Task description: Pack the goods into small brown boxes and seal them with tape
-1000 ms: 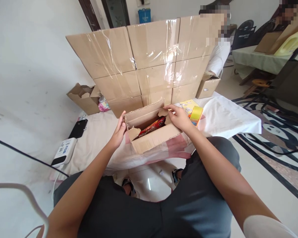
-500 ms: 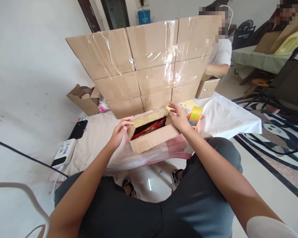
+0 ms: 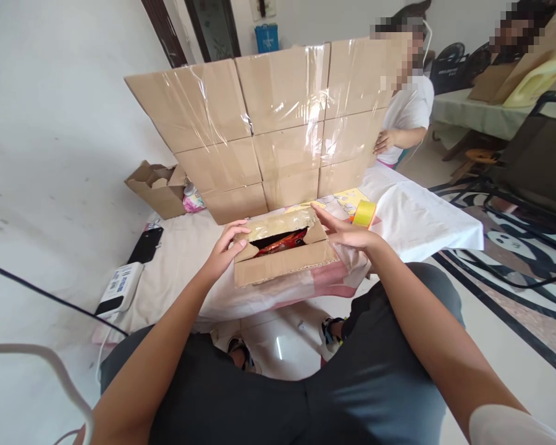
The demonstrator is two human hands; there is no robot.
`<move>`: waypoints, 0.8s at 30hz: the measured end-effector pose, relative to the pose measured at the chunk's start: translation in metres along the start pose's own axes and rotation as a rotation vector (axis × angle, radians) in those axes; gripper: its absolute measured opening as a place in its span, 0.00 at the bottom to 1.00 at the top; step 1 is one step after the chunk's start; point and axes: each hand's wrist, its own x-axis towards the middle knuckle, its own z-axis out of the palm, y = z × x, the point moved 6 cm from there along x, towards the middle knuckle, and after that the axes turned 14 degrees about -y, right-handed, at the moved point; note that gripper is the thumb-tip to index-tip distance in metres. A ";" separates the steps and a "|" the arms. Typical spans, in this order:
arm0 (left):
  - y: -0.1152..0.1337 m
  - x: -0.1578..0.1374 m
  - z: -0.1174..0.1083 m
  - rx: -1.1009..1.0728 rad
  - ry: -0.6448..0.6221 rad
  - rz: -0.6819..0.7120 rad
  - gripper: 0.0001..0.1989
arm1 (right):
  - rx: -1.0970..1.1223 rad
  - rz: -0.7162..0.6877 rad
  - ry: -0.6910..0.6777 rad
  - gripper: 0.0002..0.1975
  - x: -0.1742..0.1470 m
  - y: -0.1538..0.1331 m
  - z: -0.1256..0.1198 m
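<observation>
A small cardboard box [image 3: 282,267] stands on the cloth-covered table before me, with its long flaps raised and its top uncovered. Inside lies a shiny red packet [image 3: 283,243], partly hidden in shadow and by the flaps. My left hand [image 3: 226,248] holds the left end, its fingers on the back flap and the thumb on the end flap. At the right end, my right hand [image 3: 347,233] lies against the box with fingers stretched out. Just behind that hand is a yellow-and-orange tape dispenser [image 3: 364,214].
A tall taped cardboard partition [image 3: 282,123] rises behind the box. To the left are an open carton [image 3: 160,191], a black flat device [image 3: 146,244] and a white device [image 3: 119,287]. A co-worker [image 3: 410,111] sits behind the partition's right end. The white tablecloth [image 3: 426,210] hangs over the right edge.
The box has turned slightly, and its end flaps now show more. My right hand has moved down along its right end. The co-worker's small box behind the partition has gone from view.
</observation>
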 end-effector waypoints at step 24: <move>-0.016 -0.008 -0.004 -0.196 0.161 -0.004 0.25 | -0.103 -0.140 0.386 0.48 0.008 -0.034 0.045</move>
